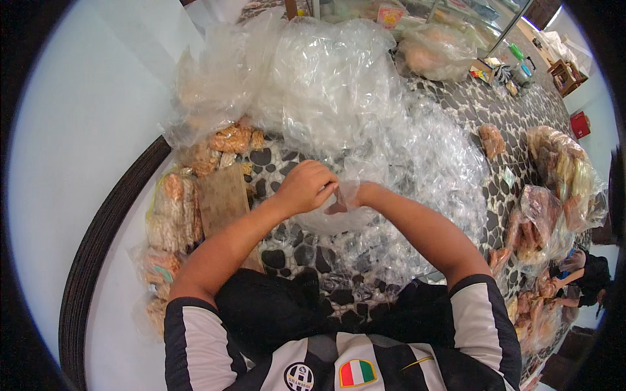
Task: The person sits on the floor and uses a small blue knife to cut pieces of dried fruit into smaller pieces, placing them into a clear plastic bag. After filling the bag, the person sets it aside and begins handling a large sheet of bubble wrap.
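Note:
In the head view a small clear plastic bag (349, 188) is pinched at its edge between the thumb and fingers of my left hand (309, 185). My right hand (364, 194) is at the bag's other side, its fingers mostly hidden behind or inside the translucent film, so its grip cannot be told. Just beyond and to the right of both hands spreads a large heap of loose clear plastic bags (337, 83), lying on the stone-patterned floor (303, 254). A flat wooden board (222, 198) lies to the left, partly under my left forearm.
Packed bags of snacks (173, 210) line the left side by the white wall (98, 97). More filled bags (562, 171) lie at the right, where another person (584, 278) sits. A glass case (415, 12) stands at the top, beside a large filled bag (430, 51).

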`<action>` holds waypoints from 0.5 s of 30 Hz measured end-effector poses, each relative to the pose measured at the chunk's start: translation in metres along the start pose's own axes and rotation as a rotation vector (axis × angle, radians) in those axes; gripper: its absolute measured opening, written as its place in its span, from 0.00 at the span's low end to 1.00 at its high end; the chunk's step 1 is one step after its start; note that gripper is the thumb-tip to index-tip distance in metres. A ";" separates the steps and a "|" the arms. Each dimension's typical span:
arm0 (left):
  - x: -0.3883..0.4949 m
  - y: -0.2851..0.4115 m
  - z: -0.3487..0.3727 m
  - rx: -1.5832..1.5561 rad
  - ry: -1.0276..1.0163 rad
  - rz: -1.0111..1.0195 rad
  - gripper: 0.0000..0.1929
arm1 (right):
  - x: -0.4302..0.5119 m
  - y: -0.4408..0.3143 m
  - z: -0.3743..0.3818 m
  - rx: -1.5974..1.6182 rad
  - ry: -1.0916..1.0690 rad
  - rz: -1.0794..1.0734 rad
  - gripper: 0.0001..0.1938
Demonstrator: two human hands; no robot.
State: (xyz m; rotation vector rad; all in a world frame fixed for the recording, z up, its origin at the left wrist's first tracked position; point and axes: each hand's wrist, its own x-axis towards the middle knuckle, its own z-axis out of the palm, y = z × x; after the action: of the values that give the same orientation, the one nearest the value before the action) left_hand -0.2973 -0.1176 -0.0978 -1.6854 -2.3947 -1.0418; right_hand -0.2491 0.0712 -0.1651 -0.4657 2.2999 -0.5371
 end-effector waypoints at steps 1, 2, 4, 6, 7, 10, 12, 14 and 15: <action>-0.003 -0.005 -0.001 0.042 0.013 -0.006 0.05 | -0.010 -0.001 -0.006 0.015 -0.015 0.067 0.31; -0.004 -0.011 -0.004 0.086 0.016 -0.013 0.05 | -0.019 -0.002 -0.016 0.031 -0.035 0.137 0.31; -0.008 -0.017 -0.009 0.131 0.037 -0.054 0.05 | -0.037 -0.006 -0.038 -0.009 0.038 0.009 0.31; -0.009 -0.020 -0.016 0.137 0.074 -0.126 0.05 | -0.047 -0.017 -0.057 -0.040 0.133 -0.074 0.29; -0.010 -0.020 -0.019 0.110 0.098 -0.154 0.05 | -0.052 -0.024 -0.064 -0.051 0.196 -0.058 0.28; -0.009 -0.022 -0.028 0.054 0.157 -0.232 0.07 | -0.070 -0.042 -0.089 -0.076 0.332 0.017 0.24; -0.011 -0.025 -0.035 0.038 0.184 -0.273 0.07 | -0.078 -0.050 -0.104 -0.042 0.425 -0.066 0.18; -0.016 -0.031 -0.042 0.068 0.266 -0.248 0.06 | -0.088 -0.051 -0.105 0.303 0.717 -0.213 0.14; -0.019 -0.034 -0.045 0.072 0.303 -0.242 0.06 | -0.091 -0.050 -0.100 0.478 0.879 -0.363 0.12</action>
State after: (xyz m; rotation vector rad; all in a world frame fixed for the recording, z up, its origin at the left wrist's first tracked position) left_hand -0.3336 -0.1637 -0.0874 -1.1388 -2.4375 -1.1305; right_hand -0.2502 0.0958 -0.0233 -0.4594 2.7441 -1.6994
